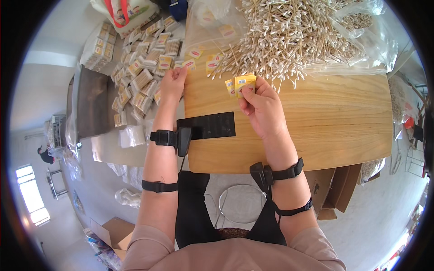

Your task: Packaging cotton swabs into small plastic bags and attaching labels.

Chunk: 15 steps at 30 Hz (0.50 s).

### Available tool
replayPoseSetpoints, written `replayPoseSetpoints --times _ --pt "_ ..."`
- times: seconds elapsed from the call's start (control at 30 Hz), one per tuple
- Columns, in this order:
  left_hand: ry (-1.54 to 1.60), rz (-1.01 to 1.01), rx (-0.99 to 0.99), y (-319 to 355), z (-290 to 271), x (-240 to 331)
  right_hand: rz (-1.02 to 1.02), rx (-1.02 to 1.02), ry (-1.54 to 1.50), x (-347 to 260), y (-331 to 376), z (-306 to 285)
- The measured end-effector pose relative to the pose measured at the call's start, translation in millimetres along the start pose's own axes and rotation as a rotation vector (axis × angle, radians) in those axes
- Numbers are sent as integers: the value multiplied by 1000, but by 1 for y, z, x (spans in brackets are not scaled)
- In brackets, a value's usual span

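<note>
My right hand [262, 106] is closed around a small stack of yellow printed cards [244, 85], its thumb across their front, above the wooden table and just short of the cotton swab pile [289, 40]. My left hand [174, 86] is at the table's left edge, fingers pinched together. A yellow card [190, 65] shows at its fingertips. Loose wooden-stick cotton swabs are heaped across the far side of the table, partly on clear plastic. Left of my left hand, many small packs of cotton swabs [142, 80] with yellow cards lie in a jumbled heap.
A black flat rectangular object [212, 125] lies on the wooden table [325, 122] between my forearms. Neatly stacked packs [98, 49] stand at the far left, beside a bag with red handles [124, 16]. Clear plastic bags [132, 136] lie near the left table. Cardboard boxes [115, 232] sit below.
</note>
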<state>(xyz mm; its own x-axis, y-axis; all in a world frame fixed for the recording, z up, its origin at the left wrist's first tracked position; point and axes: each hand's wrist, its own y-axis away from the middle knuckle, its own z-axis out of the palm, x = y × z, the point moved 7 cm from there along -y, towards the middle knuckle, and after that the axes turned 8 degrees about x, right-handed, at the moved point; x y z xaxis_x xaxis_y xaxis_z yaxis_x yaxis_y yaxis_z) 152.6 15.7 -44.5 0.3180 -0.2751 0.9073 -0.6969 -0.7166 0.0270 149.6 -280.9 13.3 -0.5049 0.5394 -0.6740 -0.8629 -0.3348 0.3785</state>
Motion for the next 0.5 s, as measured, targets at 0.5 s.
replayPoseSetpoints --times 0.5 --pt "-312 471 -78 61 -1 99 -265 5 709 -10 0 -4"
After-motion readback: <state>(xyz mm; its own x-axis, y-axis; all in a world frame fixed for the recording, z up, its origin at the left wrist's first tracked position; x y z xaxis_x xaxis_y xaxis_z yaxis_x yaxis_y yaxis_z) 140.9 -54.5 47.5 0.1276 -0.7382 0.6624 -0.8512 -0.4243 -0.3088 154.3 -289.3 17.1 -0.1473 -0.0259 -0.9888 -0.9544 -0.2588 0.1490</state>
